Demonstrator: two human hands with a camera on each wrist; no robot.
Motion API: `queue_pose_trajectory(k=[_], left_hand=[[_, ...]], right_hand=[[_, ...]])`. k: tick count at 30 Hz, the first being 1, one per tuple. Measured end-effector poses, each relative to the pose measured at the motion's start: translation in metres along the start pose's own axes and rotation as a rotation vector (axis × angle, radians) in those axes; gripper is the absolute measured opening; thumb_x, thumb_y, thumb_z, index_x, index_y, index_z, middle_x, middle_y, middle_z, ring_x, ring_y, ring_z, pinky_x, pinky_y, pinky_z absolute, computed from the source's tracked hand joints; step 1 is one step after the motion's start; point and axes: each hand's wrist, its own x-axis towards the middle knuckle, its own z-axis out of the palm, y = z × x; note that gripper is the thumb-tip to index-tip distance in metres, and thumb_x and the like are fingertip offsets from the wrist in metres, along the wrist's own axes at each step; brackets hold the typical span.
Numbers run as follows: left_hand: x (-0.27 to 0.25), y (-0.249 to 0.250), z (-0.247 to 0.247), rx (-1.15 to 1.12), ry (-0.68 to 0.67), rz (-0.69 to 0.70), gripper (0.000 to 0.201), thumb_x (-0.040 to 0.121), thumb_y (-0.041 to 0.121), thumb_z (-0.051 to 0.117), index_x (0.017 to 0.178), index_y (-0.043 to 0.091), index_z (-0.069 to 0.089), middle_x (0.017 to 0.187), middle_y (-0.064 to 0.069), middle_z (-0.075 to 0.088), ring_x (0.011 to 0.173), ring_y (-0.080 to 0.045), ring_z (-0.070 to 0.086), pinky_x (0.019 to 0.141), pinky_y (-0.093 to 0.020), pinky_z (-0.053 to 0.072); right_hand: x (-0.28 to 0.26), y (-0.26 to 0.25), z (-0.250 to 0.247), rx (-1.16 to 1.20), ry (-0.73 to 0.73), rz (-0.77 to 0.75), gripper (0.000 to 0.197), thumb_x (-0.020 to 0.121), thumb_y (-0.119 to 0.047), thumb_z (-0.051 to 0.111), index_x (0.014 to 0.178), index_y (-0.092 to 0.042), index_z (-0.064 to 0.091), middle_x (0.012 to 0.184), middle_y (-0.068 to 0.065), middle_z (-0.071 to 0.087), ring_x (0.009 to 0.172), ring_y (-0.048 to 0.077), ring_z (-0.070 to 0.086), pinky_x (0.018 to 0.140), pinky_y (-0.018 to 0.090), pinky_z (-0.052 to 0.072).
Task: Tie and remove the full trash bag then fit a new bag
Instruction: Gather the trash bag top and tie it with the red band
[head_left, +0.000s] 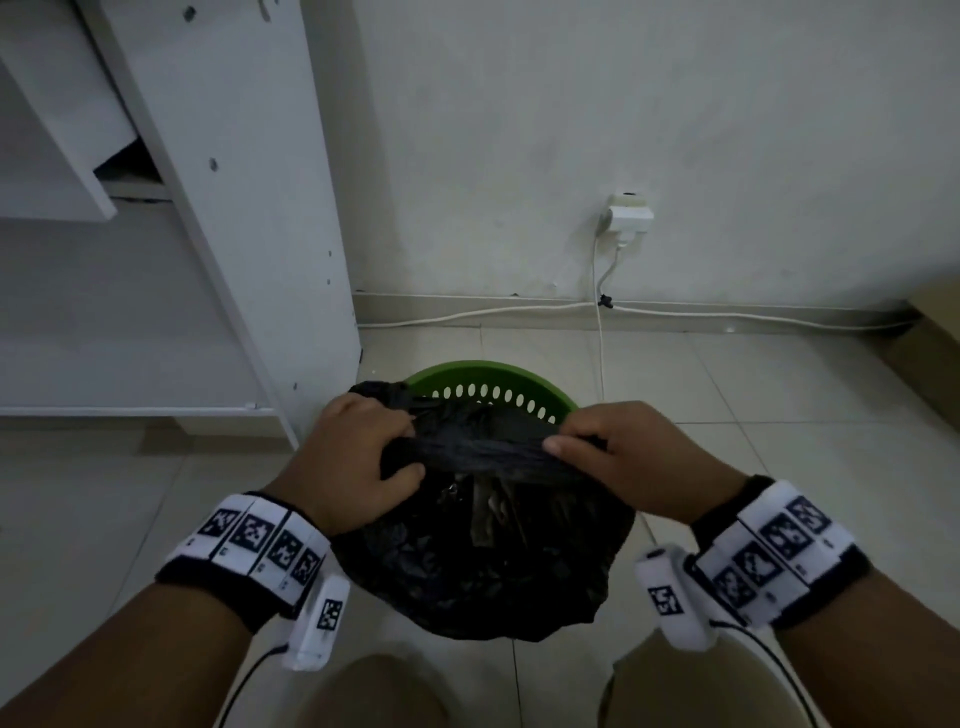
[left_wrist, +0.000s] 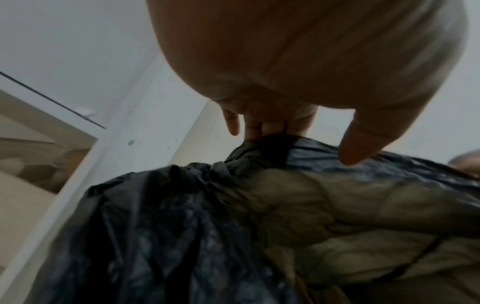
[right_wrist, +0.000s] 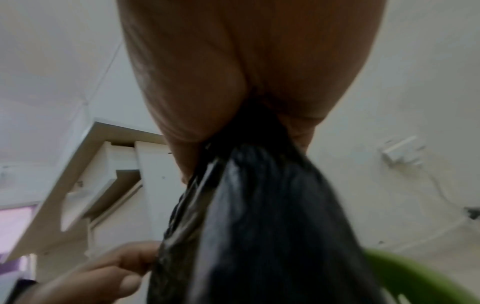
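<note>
A full black trash bag (head_left: 478, 571) hangs in front of a green perforated bin (head_left: 493, 382) on the tiled floor. My left hand (head_left: 358, 457) grips the gathered left end of the bag's top. My right hand (head_left: 618, 457) pinches the right end, and the black plastic is stretched into a band (head_left: 483, 449) between them. In the left wrist view my fingers (left_wrist: 257, 129) curl round the bunched plastic (left_wrist: 272, 148), with pale crumpled contents showing through the bag (left_wrist: 337, 216). In the right wrist view the bag's neck (right_wrist: 259, 185) runs out of my closed right hand (right_wrist: 233, 82), and the bin's green rim (right_wrist: 415, 275) shows at lower right.
A white cabinet (head_left: 249, 234) stands close on the left of the bin. A wall socket with a plug (head_left: 628, 215) and white cables (head_left: 727, 312) run along the wall's base behind. A cardboard box (head_left: 930, 338) sits at the far right. My knees (head_left: 379, 691) are at the bottom.
</note>
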Motion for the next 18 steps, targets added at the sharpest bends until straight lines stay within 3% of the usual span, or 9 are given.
queue_pose_trajectory(k=[2,3,6,8,10,11,13,15,18], left_hand=[[-0.002,-0.008,0.000,0.022,-0.003,-0.080,0.020,0.082,0.052,0.051,0.079,0.032,0.054,0.073,0.011,0.055,0.075,-0.015,0.053,0.089,-0.041,0.042],[-0.002,-0.007,-0.002,-0.012,0.005,-0.090,0.020,0.085,0.051,0.048,0.079,0.032,0.054,0.073,0.011,0.055,0.075,-0.015,0.053,0.088,-0.042,0.043],[0.005,0.010,-0.005,-0.140,0.074,-0.061,0.026,0.092,0.044,0.043,0.083,0.026,0.059,0.076,0.007,0.057,0.078,-0.015,0.052,0.076,-0.041,0.047],[0.015,0.029,-0.008,-0.161,0.118,-0.027,0.028,0.094,0.042,0.043,0.089,0.022,0.062,0.082,0.006,0.060,0.082,-0.014,0.054,0.074,-0.039,0.048],[0.023,0.049,-0.009,-0.173,0.163,0.024,0.027,0.095,0.039,0.045,0.094,0.019,0.064,0.087,0.008,0.060,0.084,-0.013,0.054,0.073,-0.032,0.046],[0.026,0.056,-0.011,-0.176,0.182,0.041,0.026,0.094,0.038,0.046,0.095,0.019,0.064,0.088,0.009,0.058,0.084,-0.012,0.054,0.073,-0.030,0.045],[0.029,0.062,-0.016,-0.187,0.201,0.024,0.021,0.092,0.038,0.048,0.094,0.022,0.062,0.085,0.012,0.056,0.082,-0.011,0.054,0.069,-0.029,0.043],[0.025,0.055,-0.022,-0.229,0.184,-0.014,0.014,0.089,0.040,0.055,0.087,0.027,0.060,0.080,0.013,0.058,0.076,-0.008,0.055,0.064,-0.028,0.042],[0.009,0.041,-0.028,-0.271,0.015,-0.034,0.021,0.084,0.053,0.060,0.078,0.032,0.059,0.075,0.010,0.059,0.072,-0.005,0.058,0.064,-0.029,0.046]], right_hand=[[-0.001,0.020,-0.009,-0.134,-0.034,0.075,0.037,0.098,-0.040,0.055,0.062,-0.035,0.050,0.058,-0.016,0.050,0.061,-0.002,0.054,0.061,0.014,0.035],[-0.001,0.027,-0.010,-0.240,-0.047,0.138,0.036,0.098,-0.044,0.051,0.064,-0.036,0.056,0.062,-0.016,0.053,0.066,0.000,0.057,0.067,0.022,0.038],[0.004,0.030,-0.005,-0.504,-0.003,0.413,0.027,0.094,-0.047,0.049,0.099,-0.034,0.072,0.106,-0.006,0.065,0.108,0.019,0.059,0.100,0.043,0.034],[0.011,0.013,0.002,-0.425,0.063,0.385,0.044,0.087,-0.049,0.051,0.126,-0.029,0.061,0.132,-0.001,0.055,0.129,0.021,0.046,0.114,0.051,0.020],[0.022,-0.016,0.004,-0.222,0.023,0.262,0.061,0.087,-0.050,0.056,0.142,-0.027,0.045,0.143,-0.003,0.049,0.133,0.015,0.042,0.119,0.050,0.015],[0.027,-0.029,0.005,-0.107,-0.033,0.218,0.060,0.089,-0.049,0.059,0.143,-0.026,0.045,0.140,-0.004,0.053,0.124,0.011,0.048,0.117,0.045,0.022],[0.034,-0.046,0.003,0.093,-0.097,0.160,0.039,0.090,-0.045,0.065,0.123,-0.023,0.063,0.116,-0.002,0.068,0.093,0.009,0.059,0.093,0.032,0.045],[0.035,-0.050,-0.007,0.325,-0.051,0.179,0.021,0.090,-0.039,0.069,0.093,-0.019,0.070,0.086,-0.001,0.072,0.073,0.010,0.064,0.070,0.026,0.048],[0.030,-0.037,-0.025,0.512,-0.007,0.200,0.019,0.090,-0.028,0.070,0.080,-0.013,0.069,0.069,-0.010,0.069,0.062,-0.001,0.060,0.064,0.011,0.045]])
